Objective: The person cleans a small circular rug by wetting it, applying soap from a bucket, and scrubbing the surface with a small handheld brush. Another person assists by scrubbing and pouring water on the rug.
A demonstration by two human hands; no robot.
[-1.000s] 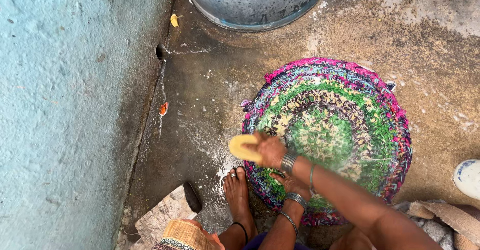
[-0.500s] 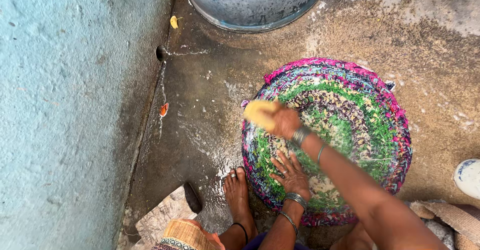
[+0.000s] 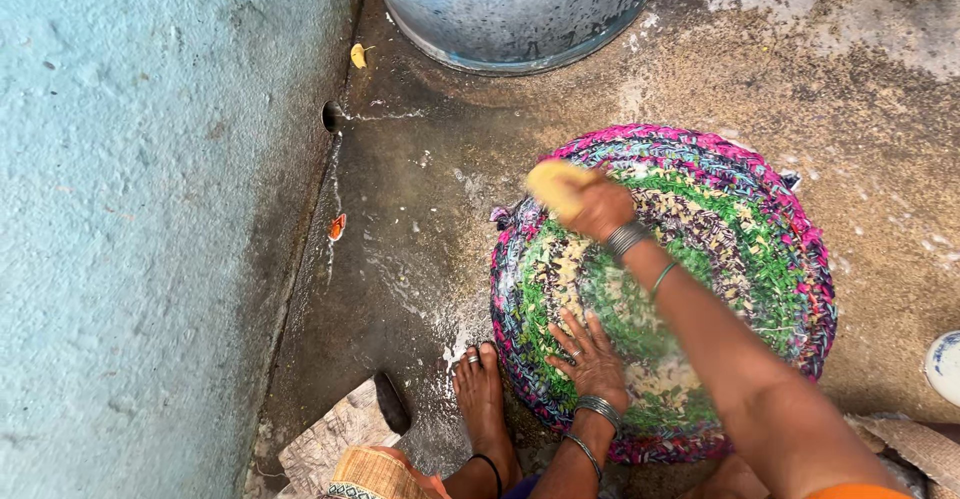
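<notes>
Nearest, the left hand [image 3: 588, 357] lies flat, fingers spread, on the mat's [image 3: 740, 259] near edge beside a bare foot [image 3: 482, 399]. Farther, the right hand [image 3: 598, 207] pinches a yellow scrubber [image 3: 553, 183] at the mat's far-left rim. The wet floor [image 3: 400, 219] looks slick; the mat could slide.

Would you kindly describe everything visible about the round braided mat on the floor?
The round braided mat lies flat on the wet concrete floor, coiled in rings of pink, blue, green, cream and dark rag strips. It looks wet and sudsy in the middle. The left hand presses flat on its near edge; the right hand holds a yellow scrubber on its far left rim. A bare foot stands beside its edge.
</notes>
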